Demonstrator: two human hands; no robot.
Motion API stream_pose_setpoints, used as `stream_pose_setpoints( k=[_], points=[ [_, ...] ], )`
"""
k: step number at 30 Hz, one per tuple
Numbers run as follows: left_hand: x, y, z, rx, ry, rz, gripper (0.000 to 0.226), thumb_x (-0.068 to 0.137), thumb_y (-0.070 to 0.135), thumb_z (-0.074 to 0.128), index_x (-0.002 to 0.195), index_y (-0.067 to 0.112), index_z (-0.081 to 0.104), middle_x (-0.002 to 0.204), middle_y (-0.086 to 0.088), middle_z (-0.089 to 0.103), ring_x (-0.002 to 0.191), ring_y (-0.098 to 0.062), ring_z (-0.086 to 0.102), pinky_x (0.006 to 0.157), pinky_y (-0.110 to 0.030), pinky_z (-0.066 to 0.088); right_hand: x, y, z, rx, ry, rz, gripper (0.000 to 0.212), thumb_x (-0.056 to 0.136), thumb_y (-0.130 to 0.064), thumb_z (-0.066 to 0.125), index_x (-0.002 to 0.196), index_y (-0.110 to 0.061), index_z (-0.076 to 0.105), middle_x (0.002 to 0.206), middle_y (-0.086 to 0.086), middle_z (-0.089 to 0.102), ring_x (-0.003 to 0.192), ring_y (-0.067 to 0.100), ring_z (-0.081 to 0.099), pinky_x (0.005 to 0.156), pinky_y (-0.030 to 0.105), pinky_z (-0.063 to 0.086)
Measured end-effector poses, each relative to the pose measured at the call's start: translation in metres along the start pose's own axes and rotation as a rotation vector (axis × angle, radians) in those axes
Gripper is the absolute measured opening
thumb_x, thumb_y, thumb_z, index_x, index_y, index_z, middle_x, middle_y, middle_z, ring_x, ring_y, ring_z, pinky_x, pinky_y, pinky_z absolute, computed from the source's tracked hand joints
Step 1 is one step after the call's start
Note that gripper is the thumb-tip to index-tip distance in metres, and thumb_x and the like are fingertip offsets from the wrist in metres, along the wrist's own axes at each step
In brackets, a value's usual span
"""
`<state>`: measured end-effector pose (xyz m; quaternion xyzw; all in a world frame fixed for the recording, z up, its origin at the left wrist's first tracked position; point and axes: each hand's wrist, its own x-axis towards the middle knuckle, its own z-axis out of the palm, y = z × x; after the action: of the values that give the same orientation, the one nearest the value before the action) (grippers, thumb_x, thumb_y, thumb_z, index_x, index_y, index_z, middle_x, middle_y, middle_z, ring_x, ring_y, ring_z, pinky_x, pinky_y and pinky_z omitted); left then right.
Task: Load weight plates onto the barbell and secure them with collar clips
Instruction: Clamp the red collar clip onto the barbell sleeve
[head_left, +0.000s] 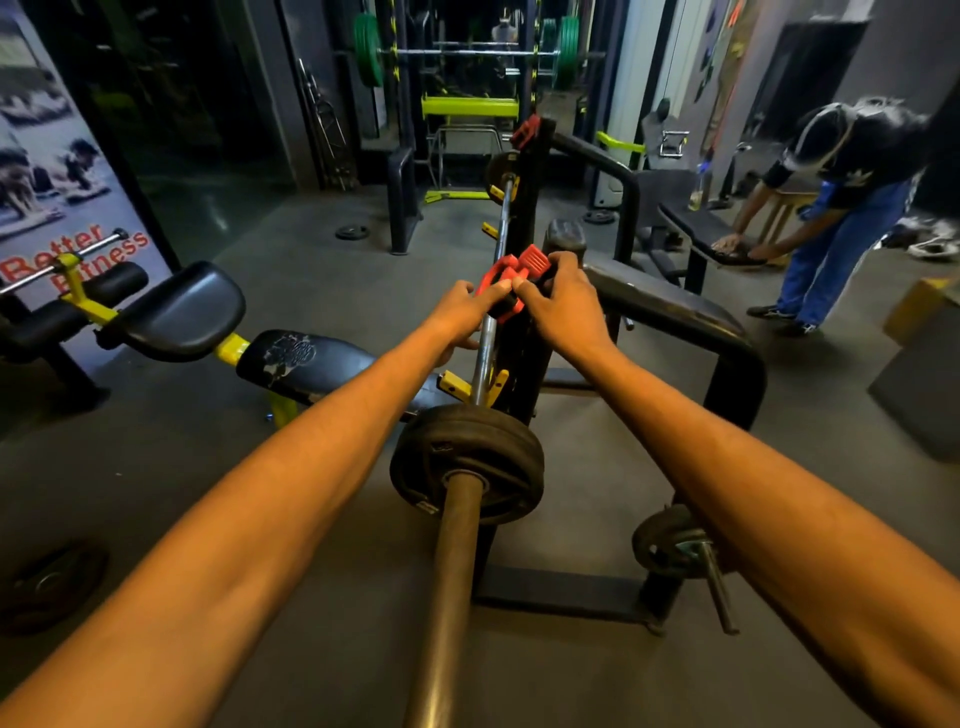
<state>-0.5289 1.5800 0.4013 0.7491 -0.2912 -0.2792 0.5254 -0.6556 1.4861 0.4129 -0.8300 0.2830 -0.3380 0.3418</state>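
The barbell (451, 566) runs away from me across a black bench rack, its near sleeve bare toward the camera. Two black weight plates (467, 462) sit together on the near sleeve. Another black plate (500, 174) is on the far end, with a red collar clip (525, 130) on top of the far upright. Both my hands reach past the near plates to a red collar clip (511, 273) at the near upright. My left hand (467, 312) grips it from the left, my right hand (558, 299) from the right; its lever sticks up.
A person (841, 197) bends over a bench at the right. A yellow-framed padded bench (291, 358) stands at the left. Loose plates lie on the floor at the far middle (352, 231), the lower left (49, 584), and on a peg at the lower right (670, 540).
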Motion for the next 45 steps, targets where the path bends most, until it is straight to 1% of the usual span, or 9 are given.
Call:
stream_pose_setpoints(
  k=[9, 13, 20, 26, 32, 34, 37, 40, 45],
  points=[
    [0.039, -0.008, 0.006, -0.168, 0.047, -0.054, 0.063, 0.096, 0.067, 0.043, 0.130, 0.016, 0.057, 0.127, -0.006, 0.064, 0.102, -0.022, 0.066, 0.081, -0.044, 0.062, 0.031, 0.018, 0.015, 0.015, -0.055, 0.027, 0.055, 0.096, -0.034, 0.065, 0.142, -0.021, 0.039, 0.104, 0.006, 0.070, 0.085, 0.019, 0.072, 0.077, 0.042, 0.063],
    [0.056, -0.011, 0.010, -0.291, 0.013, -0.082, 0.058, 0.094, 0.057, 0.058, 0.125, 0.009, 0.064, 0.119, -0.013, 0.070, 0.101, -0.027, 0.073, 0.076, -0.044, 0.064, 0.039, 0.021, 0.023, 0.064, -0.080, 0.047, 0.054, 0.095, -0.034, 0.067, 0.140, -0.019, 0.040, 0.112, 0.007, 0.068, 0.094, 0.022, 0.072, 0.085, 0.044, 0.062],
    [0.043, -0.024, 0.003, -0.465, 0.101, -0.026, 0.051, 0.089, 0.037, 0.074, 0.120, -0.002, 0.067, 0.100, -0.014, 0.076, 0.097, -0.031, 0.075, 0.089, -0.047, 0.061, 0.037, 0.022, 0.035, 0.095, -0.060, -0.020, 0.050, 0.091, -0.040, 0.071, 0.127, -0.017, 0.045, 0.112, 0.007, 0.067, 0.094, 0.020, 0.071, 0.083, 0.043, 0.063],
    [-0.030, -0.037, -0.033, -0.584, 0.220, -0.009, 0.052, 0.097, 0.048, 0.059, 0.128, 0.007, 0.063, 0.114, -0.021, 0.072, 0.103, -0.034, 0.073, 0.080, -0.046, 0.062, 0.000, -0.005, 0.040, 0.216, -0.207, -0.083, 0.036, 0.090, -0.029, 0.071, 0.118, -0.022, 0.050, 0.089, 0.002, 0.070, 0.078, 0.017, 0.073, 0.073, 0.044, 0.064],
    [-0.159, -0.102, -0.061, -0.391, 0.152, -0.065, 0.031, 0.096, 0.040, 0.061, 0.114, 0.015, 0.068, 0.097, -0.009, 0.077, 0.085, -0.019, 0.075, 0.071, -0.039, 0.060, -0.100, 0.005, 0.055, 0.564, -0.554, 0.003, 0.036, 0.081, -0.023, 0.074, 0.113, -0.024, 0.057, 0.071, 0.005, 0.064, 0.059, 0.024, 0.059, 0.060, 0.044, 0.054],
    [-0.201, -0.128, -0.068, -0.326, 0.096, -0.089, 0.035, 0.090, 0.042, 0.064, 0.111, 0.015, 0.070, 0.104, -0.014, 0.076, 0.091, -0.022, 0.073, 0.072, -0.039, 0.060, -0.140, 0.009, 0.060, 0.591, -0.641, 0.021, 0.043, 0.081, -0.021, 0.074, 0.120, -0.020, 0.058, 0.072, 0.003, 0.061, 0.061, 0.023, 0.057, 0.059, 0.047, 0.054],
    [-0.252, -0.158, -0.074, -0.303, 0.078, -0.118, 0.047, 0.086, 0.045, 0.065, 0.113, 0.007, 0.070, 0.107, -0.019, 0.075, 0.090, -0.024, 0.072, 0.069, -0.037, 0.060, -0.194, 0.007, 0.063, 0.579, -0.710, 0.041, 0.051, 0.081, -0.025, 0.076, 0.128, -0.021, 0.058, 0.081, 0.019, 0.061, 0.064, 0.022, 0.057, 0.061, 0.048, 0.057],
    [-0.295, -0.181, -0.074, -0.320, 0.070, -0.128, 0.049, 0.089, 0.041, 0.064, 0.115, -0.001, 0.068, 0.104, -0.019, 0.076, 0.086, -0.025, 0.073, 0.068, -0.037, 0.061, -0.248, -0.002, 0.059, 0.545, -0.693, 0.078, 0.057, 0.083, -0.030, 0.077, 0.136, -0.026, 0.055, 0.089, 0.014, 0.065, 0.068, 0.019, 0.059, 0.066, 0.039, 0.058],
    [-0.354, -0.211, -0.078, -0.350, 0.000, -0.119, 0.037, 0.091, 0.028, 0.063, 0.120, 0.006, 0.069, 0.100, -0.008, 0.076, 0.083, -0.020, 0.071, 0.068, -0.035, 0.061, -0.337, -0.023, 0.045, 0.451, -0.594, 0.121, 0.061, 0.090, -0.023, 0.076, 0.144, -0.037, 0.050, 0.103, 0.007, 0.070, 0.085, 0.037, 0.069, 0.079, 0.050, 0.062]
  ],
)
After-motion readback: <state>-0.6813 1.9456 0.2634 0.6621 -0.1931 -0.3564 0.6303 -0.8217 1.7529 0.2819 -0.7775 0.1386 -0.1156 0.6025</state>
